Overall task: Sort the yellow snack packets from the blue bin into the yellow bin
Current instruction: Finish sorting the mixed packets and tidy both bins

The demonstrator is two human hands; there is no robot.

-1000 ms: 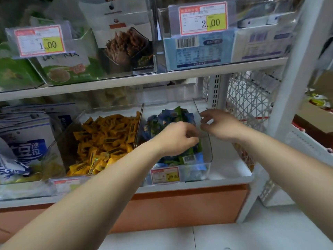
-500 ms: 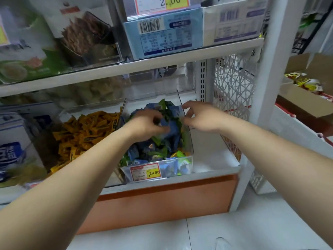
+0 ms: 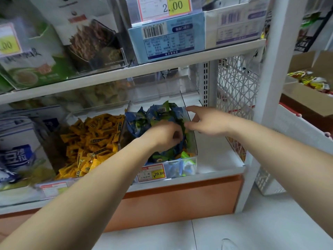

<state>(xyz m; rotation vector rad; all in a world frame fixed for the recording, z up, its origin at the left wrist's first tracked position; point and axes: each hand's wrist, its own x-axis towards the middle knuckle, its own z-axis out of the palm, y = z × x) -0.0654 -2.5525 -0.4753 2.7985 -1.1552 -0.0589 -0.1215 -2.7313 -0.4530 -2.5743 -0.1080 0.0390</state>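
Two clear bins stand side by side on the lower shelf. The left bin [image 3: 47,147] is full of yellow snack packets [image 3: 93,139]. The right bin [image 3: 193,141] holds blue and green packets [image 3: 156,112], and a bit of yellow-orange wrapper [image 3: 178,156] shows near its front. My left hand [image 3: 162,136] reaches into the right bin, its fingers curled down into the pile and pinching a packet whose colour is hidden. At that bin's right wall my right hand [image 3: 207,121] has its index finger stretched out and holds nothing.
A price tag [image 3: 151,173] hangs on the blue bin's front. White and blue bags [image 3: 16,152] fill the shelf's left end. The upper shelf [image 3: 162,65] carries boxes just above the bins. A white lattice side panel [image 3: 236,91] and a post [image 3: 273,69] close the right side.
My left hand has dug deeper into the blue and green packets. My right hand has stayed at the bin's right wall, and its index finger now points straight out.
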